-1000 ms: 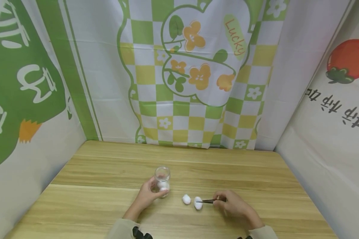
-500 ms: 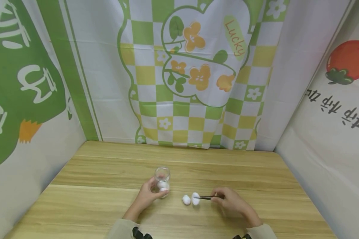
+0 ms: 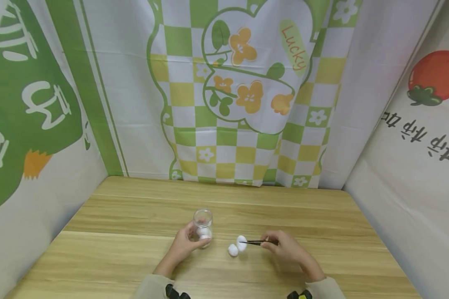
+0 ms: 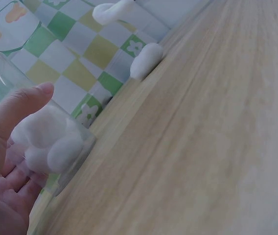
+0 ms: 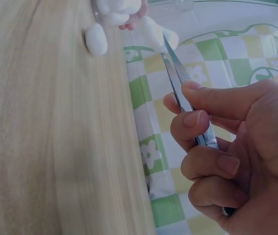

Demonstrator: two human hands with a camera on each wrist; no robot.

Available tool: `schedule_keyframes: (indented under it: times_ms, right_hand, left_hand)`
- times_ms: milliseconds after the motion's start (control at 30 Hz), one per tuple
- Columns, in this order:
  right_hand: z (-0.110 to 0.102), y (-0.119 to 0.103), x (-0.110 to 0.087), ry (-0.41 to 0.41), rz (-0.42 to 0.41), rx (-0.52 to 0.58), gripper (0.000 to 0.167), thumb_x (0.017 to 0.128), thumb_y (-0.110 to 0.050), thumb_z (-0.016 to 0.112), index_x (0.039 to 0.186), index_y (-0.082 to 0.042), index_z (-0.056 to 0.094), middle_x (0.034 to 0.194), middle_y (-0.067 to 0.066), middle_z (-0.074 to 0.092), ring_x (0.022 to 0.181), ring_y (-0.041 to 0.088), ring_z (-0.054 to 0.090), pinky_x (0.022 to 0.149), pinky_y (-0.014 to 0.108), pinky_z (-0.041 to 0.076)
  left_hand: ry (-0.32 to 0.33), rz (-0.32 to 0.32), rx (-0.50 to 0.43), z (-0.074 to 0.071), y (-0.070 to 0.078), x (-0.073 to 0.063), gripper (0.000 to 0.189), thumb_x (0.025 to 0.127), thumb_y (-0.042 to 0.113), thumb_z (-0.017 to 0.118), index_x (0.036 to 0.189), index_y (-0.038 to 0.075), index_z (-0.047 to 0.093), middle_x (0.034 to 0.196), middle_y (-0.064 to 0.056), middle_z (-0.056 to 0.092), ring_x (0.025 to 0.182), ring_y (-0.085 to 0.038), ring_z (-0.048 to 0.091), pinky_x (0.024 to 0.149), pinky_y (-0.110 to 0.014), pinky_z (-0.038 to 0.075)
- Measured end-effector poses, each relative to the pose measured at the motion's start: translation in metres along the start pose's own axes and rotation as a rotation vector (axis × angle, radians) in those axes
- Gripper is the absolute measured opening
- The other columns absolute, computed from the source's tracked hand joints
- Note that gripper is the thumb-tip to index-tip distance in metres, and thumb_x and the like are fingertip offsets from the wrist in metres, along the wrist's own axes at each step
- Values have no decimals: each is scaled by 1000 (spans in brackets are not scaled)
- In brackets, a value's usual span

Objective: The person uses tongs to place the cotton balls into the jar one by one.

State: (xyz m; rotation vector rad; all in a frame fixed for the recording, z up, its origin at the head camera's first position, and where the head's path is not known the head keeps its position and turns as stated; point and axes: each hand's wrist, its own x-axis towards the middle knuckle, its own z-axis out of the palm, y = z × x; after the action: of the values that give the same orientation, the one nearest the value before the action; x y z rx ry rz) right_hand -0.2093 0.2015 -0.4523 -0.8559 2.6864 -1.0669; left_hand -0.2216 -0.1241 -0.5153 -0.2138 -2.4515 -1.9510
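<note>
My left hand [image 3: 184, 245] grips a clear open-topped jar [image 3: 203, 218] standing on the table, thumb on its near side and fingers round the far side. Several white cotton balls [image 4: 51, 139] lie in the bottom of the jar. Pinched between thumb and fingers of my right hand [image 3: 286, 248] are metal tweezers [image 5: 178, 81], pointing left. Their tips hold a cotton ball [image 3: 241, 243], lifted off the table. Just below and left of it in the head view, another cotton ball [image 3: 233, 250] rests on the wood, between the jar and the right hand.
The wooden table [image 3: 134, 216] reaches back to a green and yellow checked cloth [image 3: 224, 145] hung behind it. Printed white cloth walls [image 3: 408, 182] stand along both sides.
My right hand has raised the cotton ball in the tweezers and carried it left and away from me, toward the jar. The left hand and jar have stayed still.
</note>
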Motion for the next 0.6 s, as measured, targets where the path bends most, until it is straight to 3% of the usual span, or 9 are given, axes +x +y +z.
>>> schedule_keyframes:
  times_ms: [600]
  right_hand:
    - [-1,-12,11,44,-10,-28,13,93,-18,61,93,-6,67,65,-3,53,58,-5,37,51,14,34]
  left_hand:
    - [10,-6,15,0,1,-1,62,76,18,81,132,8,55,132,-16,62,122,-33,58,107,-53,45]
